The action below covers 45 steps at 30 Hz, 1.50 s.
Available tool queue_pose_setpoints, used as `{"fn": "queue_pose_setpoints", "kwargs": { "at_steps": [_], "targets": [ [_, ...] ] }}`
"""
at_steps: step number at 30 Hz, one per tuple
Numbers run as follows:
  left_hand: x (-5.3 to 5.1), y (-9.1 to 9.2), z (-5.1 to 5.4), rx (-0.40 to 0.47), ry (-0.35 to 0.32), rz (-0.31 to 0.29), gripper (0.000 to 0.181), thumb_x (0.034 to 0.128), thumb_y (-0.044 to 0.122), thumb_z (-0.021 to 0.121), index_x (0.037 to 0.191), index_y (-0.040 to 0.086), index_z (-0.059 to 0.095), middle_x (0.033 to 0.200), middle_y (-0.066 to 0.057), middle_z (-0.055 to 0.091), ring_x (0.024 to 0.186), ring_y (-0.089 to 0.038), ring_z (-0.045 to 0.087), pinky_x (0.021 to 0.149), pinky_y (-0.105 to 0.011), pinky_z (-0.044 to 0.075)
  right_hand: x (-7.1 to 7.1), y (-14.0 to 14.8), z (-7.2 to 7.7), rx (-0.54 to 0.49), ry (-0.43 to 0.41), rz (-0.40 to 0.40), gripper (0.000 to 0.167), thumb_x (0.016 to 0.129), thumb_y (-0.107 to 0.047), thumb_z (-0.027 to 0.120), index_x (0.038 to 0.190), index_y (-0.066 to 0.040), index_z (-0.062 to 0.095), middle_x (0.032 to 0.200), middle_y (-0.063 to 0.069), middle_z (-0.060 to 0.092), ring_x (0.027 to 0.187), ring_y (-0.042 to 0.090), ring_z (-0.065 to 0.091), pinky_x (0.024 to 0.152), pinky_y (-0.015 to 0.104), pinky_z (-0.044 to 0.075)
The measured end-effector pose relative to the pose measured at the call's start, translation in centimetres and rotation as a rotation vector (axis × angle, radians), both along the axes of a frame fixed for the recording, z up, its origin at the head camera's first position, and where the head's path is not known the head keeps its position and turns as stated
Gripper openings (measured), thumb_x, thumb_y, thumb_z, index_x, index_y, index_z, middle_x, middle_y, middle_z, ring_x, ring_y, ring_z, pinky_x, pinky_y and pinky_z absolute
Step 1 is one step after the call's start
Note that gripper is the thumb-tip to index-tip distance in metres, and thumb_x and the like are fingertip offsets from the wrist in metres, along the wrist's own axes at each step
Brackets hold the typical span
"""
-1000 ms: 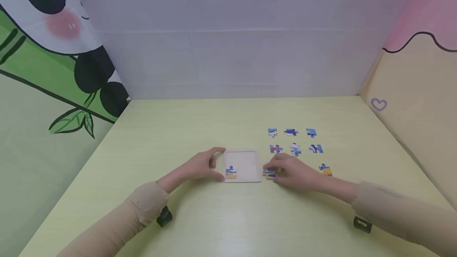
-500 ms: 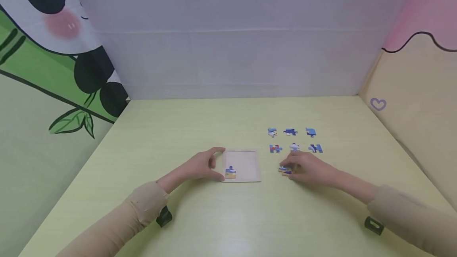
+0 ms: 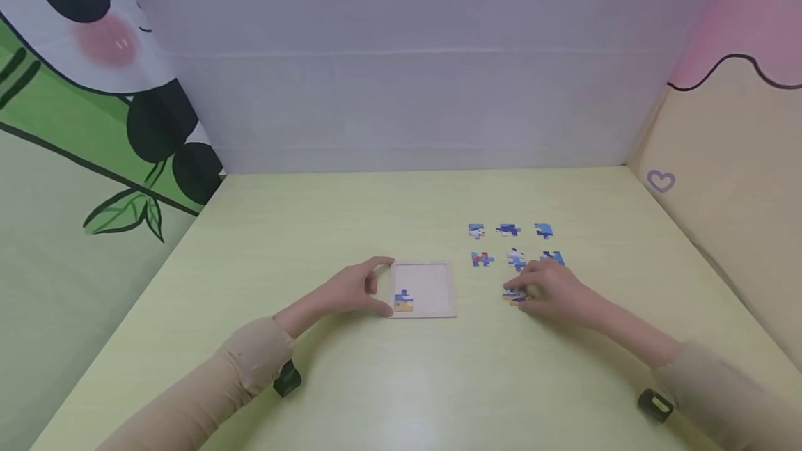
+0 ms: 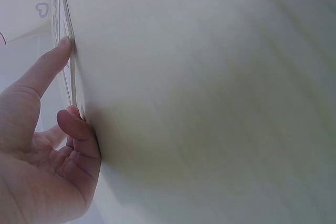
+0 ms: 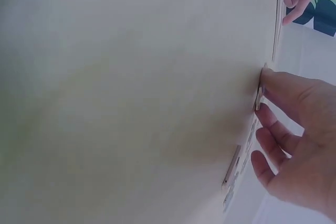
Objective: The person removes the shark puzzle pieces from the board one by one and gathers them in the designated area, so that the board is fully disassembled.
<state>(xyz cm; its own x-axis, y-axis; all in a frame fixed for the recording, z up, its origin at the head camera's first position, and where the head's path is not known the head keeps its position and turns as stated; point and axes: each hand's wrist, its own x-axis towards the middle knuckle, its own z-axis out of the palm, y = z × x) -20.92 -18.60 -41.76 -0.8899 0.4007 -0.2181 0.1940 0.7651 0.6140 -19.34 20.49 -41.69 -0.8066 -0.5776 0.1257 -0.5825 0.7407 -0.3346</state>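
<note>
A shallow square puzzle tray (image 3: 432,287) lies flat on the table, one jigsaw piece (image 3: 404,301) set in its near left corner. My left hand (image 3: 351,289) holds the tray's left side, thumb at the near corner and index finger at the far one. To the right of the tray, my right hand (image 3: 557,296) pinches a blue and yellow jigsaw piece (image 3: 514,295) between thumb and index finger. In the right wrist view that thin piece (image 5: 259,98) is seen edge-on, at or just above the tabletop; I cannot tell which.
Beyond my right hand, several loose pieces lie in two rows, among them a red and blue piece (image 3: 482,259) and a dark blue piece (image 3: 508,230). Another loose piece (image 5: 231,167) shows below my right fingers in the right wrist view. A pale wall (image 3: 401,110) backs the table.
My right hand has moved to the right, away from the tray, carrying the jigsaw piece. It now covers the loose piece at the near right. My left hand has stayed at the tray.
</note>
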Motion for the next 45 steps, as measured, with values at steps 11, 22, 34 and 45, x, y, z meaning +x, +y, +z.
{"fn": "queue_pose_setpoints", "kwargs": {
  "at_steps": [11,22,34,45],
  "targets": [
    [0.2,0.0,0.1,-0.008,-0.002,0.007,0.092,0.0715,0.032,0.088,0.149,0.018,0.04,0.086,-0.002,0.053,0.076,-0.015,0.045,0.07,-0.028,0.037,0.7,1.4,0.0,0.01,0.039,-0.073,0.032,0.077,-0.023,0.083,0.108,-0.026,0.077,0.095,-0.008,0.07,0.088,0.012,0.052,0.073,0.028,0.035],
    [-0.1,0.1,0.2,-0.009,-0.011,-0.003,0.093,0.0709,0.035,0.089,0.149,0.019,0.04,0.086,-0.002,0.053,0.077,-0.015,0.046,0.069,-0.029,0.037,0.4,2.1,0.2,-0.001,-0.025,-0.083,0.032,0.079,-0.024,0.082,0.11,-0.025,0.077,0.095,-0.008,0.069,0.083,0.01,0.047,0.068,0.025,0.032],
    [0.0,0.1,0.3,-0.023,-0.012,0.0,0.092,0.0718,0.035,0.088,0.149,0.019,0.04,0.085,-0.001,0.053,0.076,-0.015,0.046,0.069,-0.028,0.036,0.5,1.9,0.3,-0.049,-0.035,-0.037,0.034,0.078,-0.02,0.082,0.111,-0.022,0.076,0.097,-0.007,0.068,0.088,0.012,0.051,0.073,0.027,0.035],
    [0.2,0.2,0.5,-0.015,-0.008,-0.001,0.091,0.0721,0.034,0.088,0.148,0.018,0.041,0.086,-0.002,0.052,0.077,-0.015,0.045,0.07,-0.029,0.036,0.3,1.9,-0.1,-0.076,-0.049,-0.034,0.034,0.078,-0.021,0.083,0.111,-0.023,0.076,0.097,-0.009,0.067,0.09,0.012,0.051,0.074,0.026,0.036]
  ]
}}
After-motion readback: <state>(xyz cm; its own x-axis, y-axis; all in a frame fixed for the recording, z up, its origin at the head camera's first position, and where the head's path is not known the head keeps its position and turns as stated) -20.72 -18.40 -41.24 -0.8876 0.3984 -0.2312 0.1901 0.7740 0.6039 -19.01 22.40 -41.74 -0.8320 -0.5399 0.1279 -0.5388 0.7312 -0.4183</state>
